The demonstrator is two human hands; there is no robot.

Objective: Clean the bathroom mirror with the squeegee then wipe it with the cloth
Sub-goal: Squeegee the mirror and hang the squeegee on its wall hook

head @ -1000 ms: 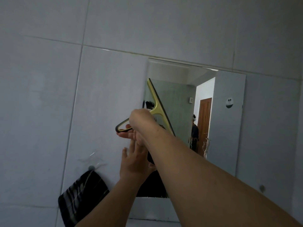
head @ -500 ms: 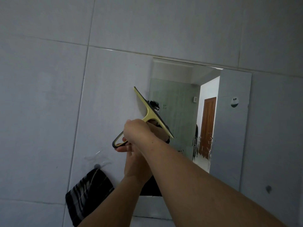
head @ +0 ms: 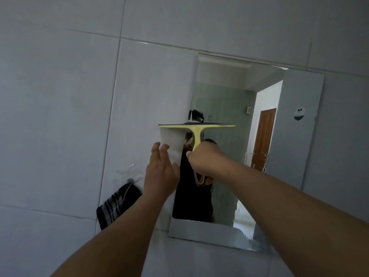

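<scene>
A frameless rectangular mirror (head: pixel 259 136) hangs on the grey tiled wall. My right hand (head: pixel 205 158) grips the handle of a yellow squeegee (head: pixel 196 128), whose blade lies level across the mirror's left edge at mid height. My left hand (head: pixel 161 170) is open with fingers spread, resting flat by the mirror's left edge, just left of the squeegee handle. A black and white striped cloth (head: pixel 117 204) hangs from a wall hook (head: pixel 130 179) to the lower left of the mirror, partly hidden by my left forearm.
The wall (head: pixel 60 96) is large pale grey tiles with thin grout lines. A small round sticker (head: pixel 299 113) shows near the mirror's right edge. The mirror reflects a wooden door and a green wall.
The squeegee blade has swung from steeply tilted to level and shifted right onto the mirror. My left hand has come out from behind my right wrist to the mirror's left edge.
</scene>
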